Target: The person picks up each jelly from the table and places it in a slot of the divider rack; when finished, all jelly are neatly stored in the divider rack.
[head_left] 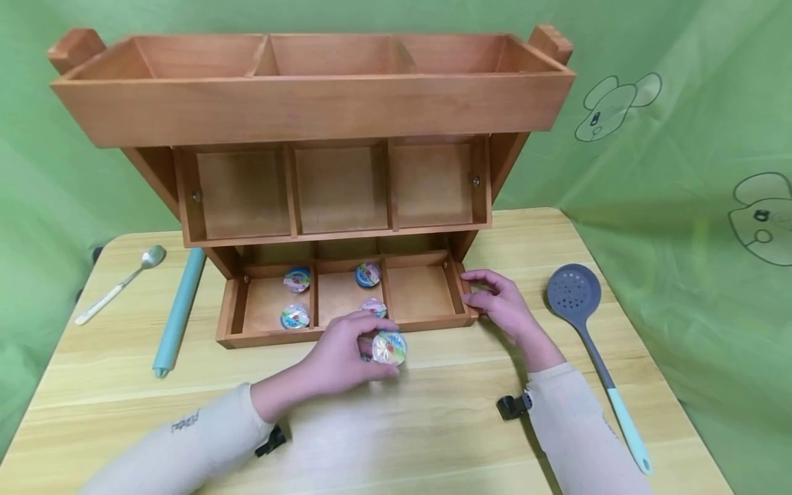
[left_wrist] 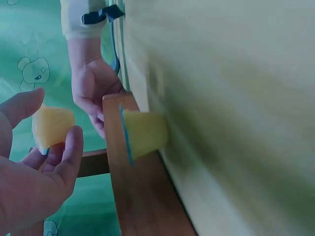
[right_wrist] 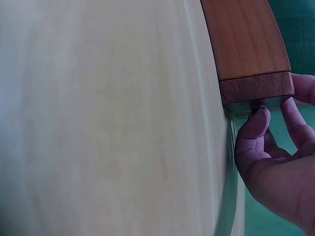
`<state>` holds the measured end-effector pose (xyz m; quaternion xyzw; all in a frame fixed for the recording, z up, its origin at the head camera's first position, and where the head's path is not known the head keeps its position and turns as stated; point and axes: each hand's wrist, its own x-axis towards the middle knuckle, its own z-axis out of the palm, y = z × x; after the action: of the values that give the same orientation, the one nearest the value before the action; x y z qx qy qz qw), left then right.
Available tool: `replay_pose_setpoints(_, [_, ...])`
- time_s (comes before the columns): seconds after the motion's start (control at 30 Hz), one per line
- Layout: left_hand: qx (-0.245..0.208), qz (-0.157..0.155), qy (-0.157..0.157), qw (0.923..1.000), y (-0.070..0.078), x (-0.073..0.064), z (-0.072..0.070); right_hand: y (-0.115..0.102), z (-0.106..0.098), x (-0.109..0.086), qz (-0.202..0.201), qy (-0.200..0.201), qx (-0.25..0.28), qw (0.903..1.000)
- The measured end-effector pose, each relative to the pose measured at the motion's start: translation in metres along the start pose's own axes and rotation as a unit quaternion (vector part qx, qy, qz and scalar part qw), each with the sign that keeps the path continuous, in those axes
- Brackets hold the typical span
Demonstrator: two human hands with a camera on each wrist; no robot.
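My left hand [head_left: 346, 350] pinches a jelly cup [head_left: 389, 348] between thumb and fingers, in front of the wooden rack [head_left: 309, 110]. The left wrist view shows its pale yellow body. Another jelly cup [left_wrist: 145, 135] with a blue-rimmed lid stands on the table before the rack's front board, mostly hidden by my hand in the head view. In the bottom tier, two jelly cups [head_left: 295, 316] sit in the left compartment and two jelly cups [head_left: 368, 275] in the middle one. My right hand [head_left: 504, 306] grips the bottom tier's right end, thumb against the end face.
The rack has three tiers, each split into three compartments. Left of it lie a spoon [head_left: 120, 285] and a rolled teal mat [head_left: 179, 313]. A grey slotted skimmer [head_left: 575, 295] with a mint handle lies at right. Green cloth [head_left: 674, 151] hangs behind the table [head_left: 433, 426].
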<state>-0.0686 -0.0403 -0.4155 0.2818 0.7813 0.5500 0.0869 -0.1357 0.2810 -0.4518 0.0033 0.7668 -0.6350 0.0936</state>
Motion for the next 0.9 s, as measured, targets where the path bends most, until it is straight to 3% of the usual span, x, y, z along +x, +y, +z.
replay_pose_setpoints(0.13, [0.009, -0.003, 0.016, 0.9998, 0.002, 0.023, 0.001, 0.000, 0.000, 0.000, 0.001, 0.001, 0.001, 1.0000])
replay_pose_setpoints(0.33, [0.018, -0.038, 0.033, 0.9986, 0.001, 0.053, 0.003, 0.001, -0.001, 0.001, 0.005, 0.003, 0.006, 1.0000])
replay_pose_setpoints(0.6, [0.018, -0.038, 0.107, 0.9933, -0.014, 0.090, 0.016, 0.005, -0.002, 0.002, 0.003, 0.006, -0.004, 1.0000])
replay_pose_setpoints(0.73, [0.050, -0.033, 0.124, 0.9905, -0.023, 0.107, 0.026, 0.006, -0.003, 0.003, 0.003, 0.009, -0.006, 0.9999])
replay_pose_setpoints(0.9, [0.101, -0.056, 0.131, 0.9847, -0.032, 0.124, 0.036, 0.005, -0.003, 0.004, 0.005, 0.007, -0.003, 1.0000])
